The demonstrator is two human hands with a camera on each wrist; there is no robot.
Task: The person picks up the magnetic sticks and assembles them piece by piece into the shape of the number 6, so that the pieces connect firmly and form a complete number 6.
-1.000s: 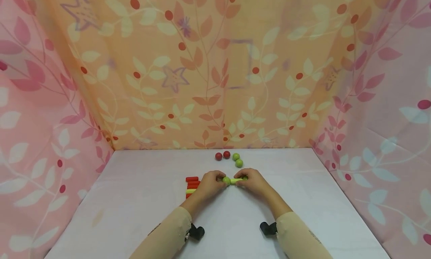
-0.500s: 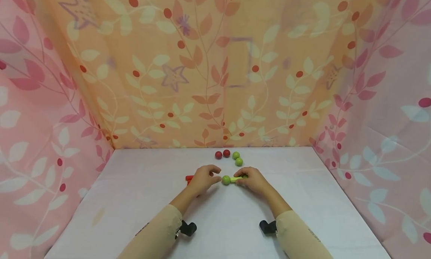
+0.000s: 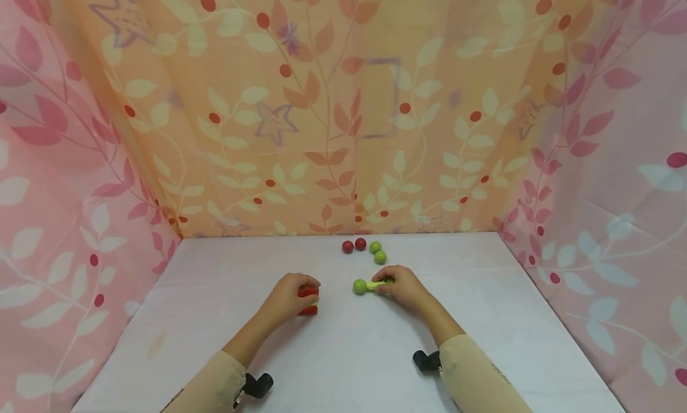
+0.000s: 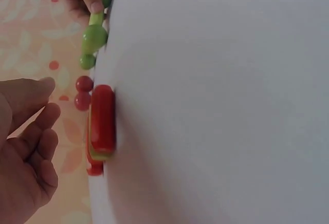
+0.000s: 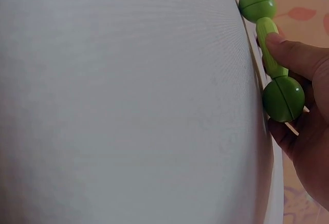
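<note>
My right hand [image 3: 402, 288] pinches a light green rod [image 5: 267, 26] between thumb and fingers. A green ball [image 5: 284, 99] sits on the rod's near end and another green ball [image 5: 257, 5] on its far end, giving a dumbbell shape. My left hand [image 3: 287, 295] hovers at a small group of red rods [image 3: 308, 311], partly hiding them. In the left wrist view, thumb and bent fingers stand apart with nothing between them, beside a red rod [image 4: 104, 118]. A yellow-green rod [image 4: 103, 157] shows below that red one.
Two red balls [image 3: 347, 247] and two green balls [image 3: 380, 257] lie toward the back of the white table [image 3: 456, 270]. Floral curtains [image 3: 322, 103] enclose its back and sides.
My left hand has let go of the green ball at the rod's left end and moved left to the red rods. My right hand still holds the light green rod in nearly the same place.
</note>
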